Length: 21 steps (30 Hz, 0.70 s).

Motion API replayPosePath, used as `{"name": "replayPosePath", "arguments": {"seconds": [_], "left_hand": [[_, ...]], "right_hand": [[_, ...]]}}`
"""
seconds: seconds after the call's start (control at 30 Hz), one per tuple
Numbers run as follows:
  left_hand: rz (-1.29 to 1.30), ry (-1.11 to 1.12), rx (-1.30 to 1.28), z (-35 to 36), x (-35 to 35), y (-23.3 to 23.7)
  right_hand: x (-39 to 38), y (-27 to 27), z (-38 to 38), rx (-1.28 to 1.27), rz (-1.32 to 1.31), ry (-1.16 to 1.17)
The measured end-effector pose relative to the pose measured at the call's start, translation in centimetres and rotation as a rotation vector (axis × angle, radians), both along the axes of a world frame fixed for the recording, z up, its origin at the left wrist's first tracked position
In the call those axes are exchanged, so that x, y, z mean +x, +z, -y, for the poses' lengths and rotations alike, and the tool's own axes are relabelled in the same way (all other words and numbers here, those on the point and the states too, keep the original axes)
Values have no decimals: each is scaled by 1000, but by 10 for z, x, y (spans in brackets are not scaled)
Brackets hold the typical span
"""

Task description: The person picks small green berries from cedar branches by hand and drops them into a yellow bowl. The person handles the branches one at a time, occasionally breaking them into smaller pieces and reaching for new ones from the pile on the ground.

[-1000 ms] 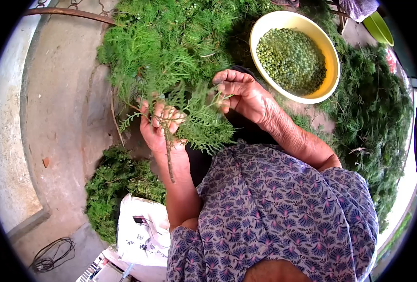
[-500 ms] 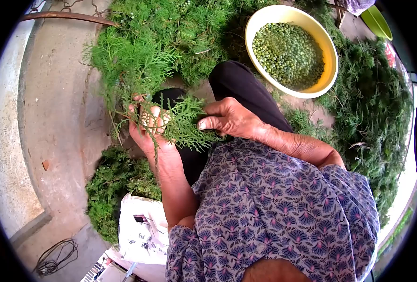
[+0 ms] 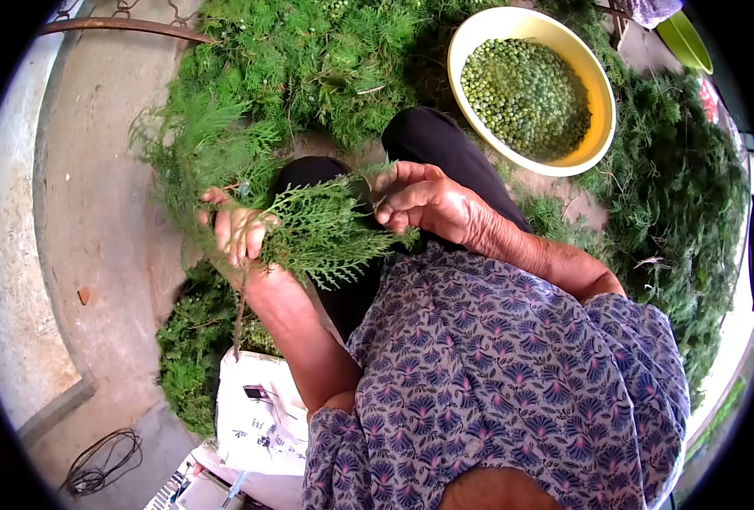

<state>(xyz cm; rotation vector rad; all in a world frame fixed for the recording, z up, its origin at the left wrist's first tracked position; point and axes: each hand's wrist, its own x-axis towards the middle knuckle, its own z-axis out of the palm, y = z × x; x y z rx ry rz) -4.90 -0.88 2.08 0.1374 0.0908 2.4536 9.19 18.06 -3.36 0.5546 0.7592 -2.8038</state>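
Note:
My left hand (image 3: 242,231) is closed around the stem of a leafy evergreen branch (image 3: 317,225), cypress-like with flat green sprays. Its bare brown stem end points down below my wrist, while blurred sprays spread out past my fingers on the far side. At the right tips of the branch is my right hand (image 3: 432,204), fingers curled in and thumb close to them. Whatever lies between those fingertips is too small to make out. Beyond the right hand stands a round yellow basin (image 3: 599,144) holding many small green berries (image 3: 525,98).
Cut evergreen branches (image 3: 309,68) are heaped in front, with another pile (image 3: 674,195) to the right and a smaller one (image 3: 194,340) at lower left. Also about are a white sack (image 3: 262,425), a coiled black cable (image 3: 101,463), a curved rusty bar (image 3: 126,25) and a green basin (image 3: 685,41).
My left hand has moved left and slightly down with the branch, its outer sprays swinging left. My right hand has turned and its fingers have curled near the tips.

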Motion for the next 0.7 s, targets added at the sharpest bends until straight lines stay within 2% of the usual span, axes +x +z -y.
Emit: {"name": "replayPosePath", "arguments": {"seconds": [0.1, 0.17, 0.27, 0.4, 0.5, 0.57, 0.7], "left_hand": [[54, -23, 24, 3, 0, 5], [74, -40, 40, 4, -1, 7], [57, -43, 26, 5, -1, 6], [45, -36, -9, 6, -1, 3], [65, 10, -10, 5, 4, 6], [64, 29, -11, 10, 3, 4], [65, -60, -28, 10, 5, 4]], "right_hand": [[-3, -15, 1, -22, -11, -14], [-6, -13, 6, 61, 10, 0], [-13, -14, 21, 168, -90, 69], [-18, -6, 28, 92, -101, 110], [-18, -7, 29, 165, -130, 81], [-15, -10, 28, 112, 38, -12], [-11, -19, 32, -71, 131, -149]]}}
